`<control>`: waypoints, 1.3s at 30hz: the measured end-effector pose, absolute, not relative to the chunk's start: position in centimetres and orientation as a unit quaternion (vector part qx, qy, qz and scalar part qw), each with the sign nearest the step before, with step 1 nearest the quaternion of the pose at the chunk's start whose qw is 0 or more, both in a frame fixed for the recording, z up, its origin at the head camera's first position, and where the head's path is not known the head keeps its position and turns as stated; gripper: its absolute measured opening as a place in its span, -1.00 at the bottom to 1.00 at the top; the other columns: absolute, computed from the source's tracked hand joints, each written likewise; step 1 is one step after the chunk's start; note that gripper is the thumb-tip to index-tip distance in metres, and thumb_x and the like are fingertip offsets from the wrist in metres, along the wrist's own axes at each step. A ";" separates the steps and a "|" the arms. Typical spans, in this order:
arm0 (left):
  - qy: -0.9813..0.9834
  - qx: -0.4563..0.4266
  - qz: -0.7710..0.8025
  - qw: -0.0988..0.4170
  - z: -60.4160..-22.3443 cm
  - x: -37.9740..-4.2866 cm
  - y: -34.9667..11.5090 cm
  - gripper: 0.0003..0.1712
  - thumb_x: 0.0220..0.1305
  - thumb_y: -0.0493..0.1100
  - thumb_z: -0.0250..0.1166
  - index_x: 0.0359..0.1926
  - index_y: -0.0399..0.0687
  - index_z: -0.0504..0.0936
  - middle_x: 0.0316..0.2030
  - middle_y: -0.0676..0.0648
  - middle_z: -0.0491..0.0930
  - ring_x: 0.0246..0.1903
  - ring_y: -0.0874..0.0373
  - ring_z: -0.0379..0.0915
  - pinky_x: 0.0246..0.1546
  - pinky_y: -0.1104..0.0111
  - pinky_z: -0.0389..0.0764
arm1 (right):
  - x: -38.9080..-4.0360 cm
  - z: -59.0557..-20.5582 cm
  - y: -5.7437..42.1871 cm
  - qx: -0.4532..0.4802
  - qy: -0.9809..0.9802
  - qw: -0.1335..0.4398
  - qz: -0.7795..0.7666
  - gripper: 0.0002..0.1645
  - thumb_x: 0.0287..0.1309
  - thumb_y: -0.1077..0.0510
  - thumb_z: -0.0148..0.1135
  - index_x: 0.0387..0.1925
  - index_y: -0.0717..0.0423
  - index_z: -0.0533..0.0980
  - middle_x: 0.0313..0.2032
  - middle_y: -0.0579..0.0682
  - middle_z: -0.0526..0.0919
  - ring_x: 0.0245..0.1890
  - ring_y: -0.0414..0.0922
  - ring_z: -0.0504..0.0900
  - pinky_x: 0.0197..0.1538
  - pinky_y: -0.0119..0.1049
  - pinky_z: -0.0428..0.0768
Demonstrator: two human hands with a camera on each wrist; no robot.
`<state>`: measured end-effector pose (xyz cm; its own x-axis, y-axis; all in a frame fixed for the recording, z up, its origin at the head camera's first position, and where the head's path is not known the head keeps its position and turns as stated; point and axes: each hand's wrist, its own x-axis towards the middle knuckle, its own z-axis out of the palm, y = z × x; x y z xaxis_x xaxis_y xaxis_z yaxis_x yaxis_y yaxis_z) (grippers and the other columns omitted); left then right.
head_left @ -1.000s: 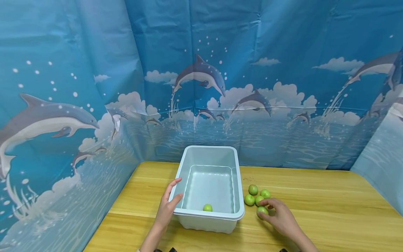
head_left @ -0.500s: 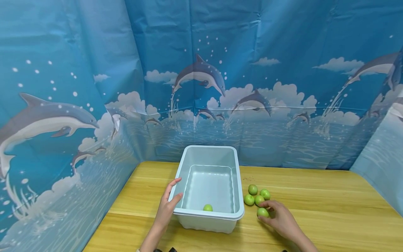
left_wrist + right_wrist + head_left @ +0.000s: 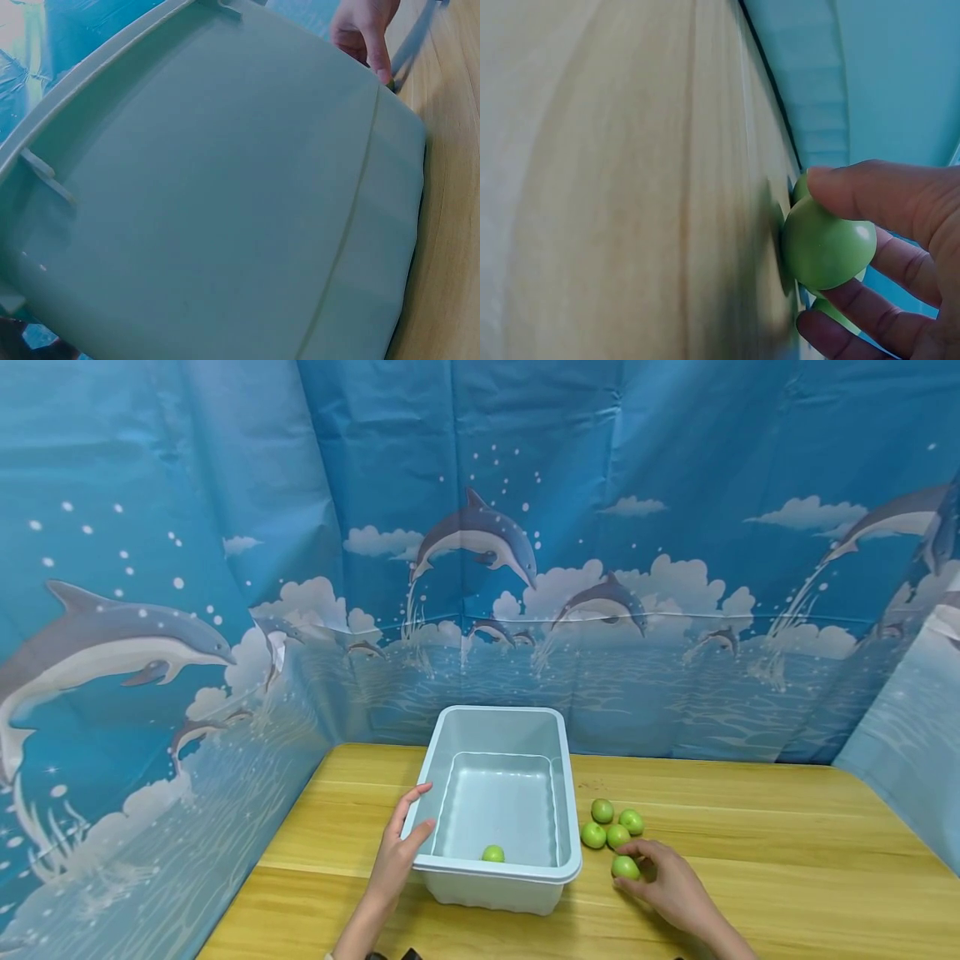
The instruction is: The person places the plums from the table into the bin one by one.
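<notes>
My right hand (image 3: 670,887) is low over the table, to the right of a pale blue plastic box (image 3: 498,874). It pinches a small round green fruit (image 3: 625,867) between thumb and fingers; the right wrist view shows the same smooth fruit (image 3: 829,244) close up. My left hand (image 3: 393,856) holds the box's left rim, thumb over the inner side. Inside the box, near its front wall, lies one green fruit (image 3: 492,853). Several more green fruits (image 3: 617,837) cluster just beyond my right hand. The left wrist view is mostly filled by the box's outer wall (image 3: 225,180).
The box stands on a wooden table (image 3: 750,843), toward its left half. Behind and at both sides hangs a blue curtain (image 3: 675,693) printed with dolphins. The fruit cluster sits close to the box's right wall.
The fruit at my right hand has shifted slightly toward me, a little apart from the cluster, and shows more plainly. My left hand and the box stay almost still.
</notes>
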<state>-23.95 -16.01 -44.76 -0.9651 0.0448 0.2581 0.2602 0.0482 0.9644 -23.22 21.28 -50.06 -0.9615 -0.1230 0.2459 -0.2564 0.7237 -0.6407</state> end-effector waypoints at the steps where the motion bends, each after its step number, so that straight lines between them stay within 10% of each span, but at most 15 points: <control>1: -0.719 -0.106 -0.682 0.079 -44.8 -24.0 -16.0 -0.48 0.34 -0.25 0.11 0.31 -0.06 0.31 0.37 -0.13 0.13 0.37 -0.07 -0.12 0.24 -0.14 -0.09 | -23.2 -50.1 21.3 0.100 -0.924 0.092 0.356 -0.59 -0.18 0.12 0.54 -0.20 0.03 0.61 -0.26 -0.17 0.59 -0.30 -0.21 0.51 -0.19 -0.24 0.50; 39: -0.718 -0.106 -0.683 0.077 -44.8 -24.0 -16.0 -0.46 0.34 -0.22 0.12 0.32 -0.11 0.29 0.37 -0.15 0.11 0.37 -0.09 -0.13 0.24 -0.13 -0.08 | -22.9 -49.5 20.8 0.071 -0.923 0.077 0.370 -0.61 -0.07 -0.05 0.47 -0.20 0.02 0.59 -0.27 -0.16 0.60 -0.29 -0.18 0.50 -0.22 -0.19 0.48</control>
<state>-23.97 -16.01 -44.84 -0.9654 0.0472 0.2565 0.2585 0.0442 0.9650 -22.87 20.78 -49.46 -0.9780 -0.0733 0.1954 -0.1879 0.7164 -0.6719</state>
